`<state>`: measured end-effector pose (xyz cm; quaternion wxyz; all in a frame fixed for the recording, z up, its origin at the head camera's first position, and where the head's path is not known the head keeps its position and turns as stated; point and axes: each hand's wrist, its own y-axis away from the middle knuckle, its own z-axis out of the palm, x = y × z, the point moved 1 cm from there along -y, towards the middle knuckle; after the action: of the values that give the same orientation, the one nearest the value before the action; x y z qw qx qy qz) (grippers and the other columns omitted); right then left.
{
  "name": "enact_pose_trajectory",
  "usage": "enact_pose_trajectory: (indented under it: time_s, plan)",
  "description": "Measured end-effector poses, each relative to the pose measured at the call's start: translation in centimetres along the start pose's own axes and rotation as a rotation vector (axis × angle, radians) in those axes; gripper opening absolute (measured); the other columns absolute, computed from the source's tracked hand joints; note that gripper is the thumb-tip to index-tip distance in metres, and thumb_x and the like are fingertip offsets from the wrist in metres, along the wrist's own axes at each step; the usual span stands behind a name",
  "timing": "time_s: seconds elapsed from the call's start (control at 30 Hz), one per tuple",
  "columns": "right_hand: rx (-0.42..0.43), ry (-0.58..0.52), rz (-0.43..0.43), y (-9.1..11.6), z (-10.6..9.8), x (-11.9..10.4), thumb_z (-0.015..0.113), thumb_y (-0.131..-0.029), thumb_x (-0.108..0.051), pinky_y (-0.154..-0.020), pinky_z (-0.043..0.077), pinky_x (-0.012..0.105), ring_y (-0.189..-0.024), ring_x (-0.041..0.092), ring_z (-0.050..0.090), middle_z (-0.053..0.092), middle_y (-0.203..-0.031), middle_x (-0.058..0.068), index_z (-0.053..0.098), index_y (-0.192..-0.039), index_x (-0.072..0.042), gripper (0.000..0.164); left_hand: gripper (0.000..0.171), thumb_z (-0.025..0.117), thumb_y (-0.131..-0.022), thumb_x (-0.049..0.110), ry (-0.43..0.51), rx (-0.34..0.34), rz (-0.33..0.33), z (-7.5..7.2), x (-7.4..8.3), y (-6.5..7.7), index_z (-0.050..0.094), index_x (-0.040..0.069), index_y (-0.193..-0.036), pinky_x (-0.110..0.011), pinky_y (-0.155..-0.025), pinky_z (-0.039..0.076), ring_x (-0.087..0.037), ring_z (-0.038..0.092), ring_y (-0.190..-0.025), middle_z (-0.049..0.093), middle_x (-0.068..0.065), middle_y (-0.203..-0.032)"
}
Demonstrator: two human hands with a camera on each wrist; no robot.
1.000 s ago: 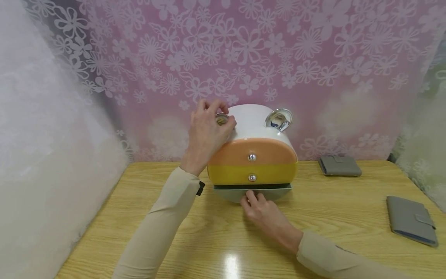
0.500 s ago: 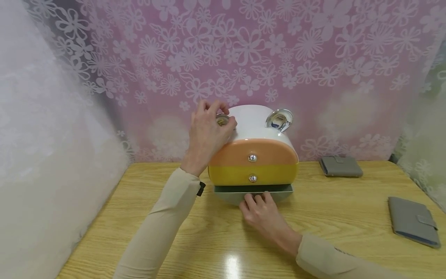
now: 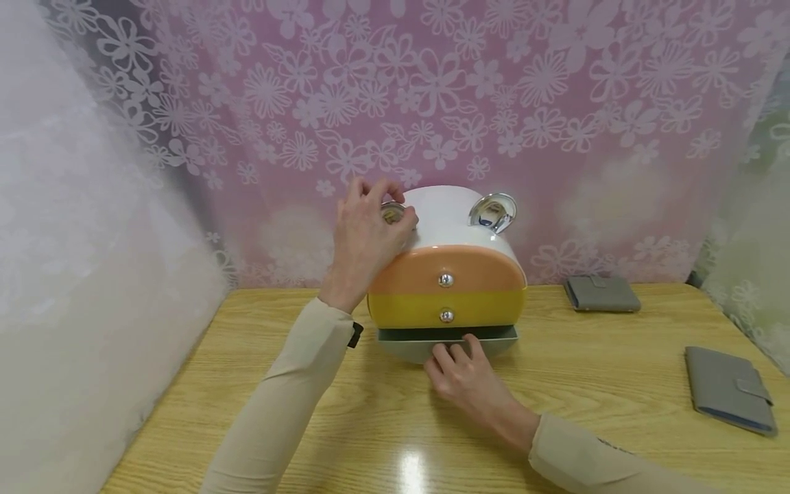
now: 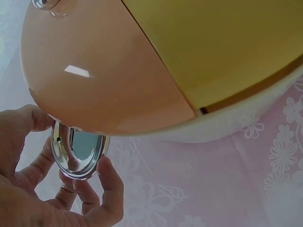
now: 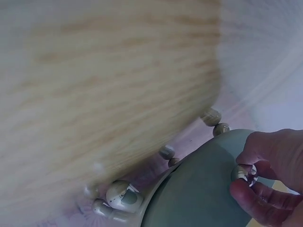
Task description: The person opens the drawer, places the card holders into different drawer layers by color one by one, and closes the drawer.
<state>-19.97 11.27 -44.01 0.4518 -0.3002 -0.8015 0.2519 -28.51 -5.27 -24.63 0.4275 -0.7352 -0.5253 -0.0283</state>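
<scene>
A small rounded drawer chest (image 3: 441, 213) has an orange top drawer (image 3: 401, 271), a yellow middle drawer (image 3: 401, 310) and a grey-green bottom drawer (image 3: 398, 348). The bottom one is pulled out a little, showing a dark gap above its front. With curled fingers my left hand (image 3: 367, 230) grips the left chrome ear (image 4: 78, 158) on the chest's top. My right hand (image 3: 465, 381) pinches the bottom drawer's chrome knob (image 5: 246, 174) between thumb and finger; in the head view the hand hides that knob. One right finger reaches up to the drawer's upper edge.
To the right lie two grey wallets, one (image 3: 603, 293) near the table's back edge and one (image 3: 729, 390) farther forward. The right chrome ear (image 3: 494, 212) sticks up from the chest. Round chrome feet (image 5: 124, 196) support it. A pink floral curtain (image 3: 432, 89) hangs behind the wooden table (image 3: 345, 439).
The bottom drawer has slid slightly out towards me, with my right hand on its knob. One right finger has risen to the drawer's edge. My left hand stays on the ear.
</scene>
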Motion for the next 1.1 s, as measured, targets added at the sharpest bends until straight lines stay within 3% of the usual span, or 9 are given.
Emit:
enact_pose_trajectory:
  time_s: [1.1]
  plan:
    - [0.042,-0.145,-0.022,1.0,-3.8,-1.4,0.029,-0.109,0.000,-0.067,0.055,0.042,-0.062,0.020,0.056,0.056,-0.078,0.005,0.057,-0.073,-0.010,0.047,0.013,0.065,-0.094,0.030,0.018,0.000,0.004,0.0,0.0,0.0,0.064,0.020,-0.102,-0.039,-0.084,0.037,-0.027,0.045,-0.099,0.050,-0.007,-0.106]
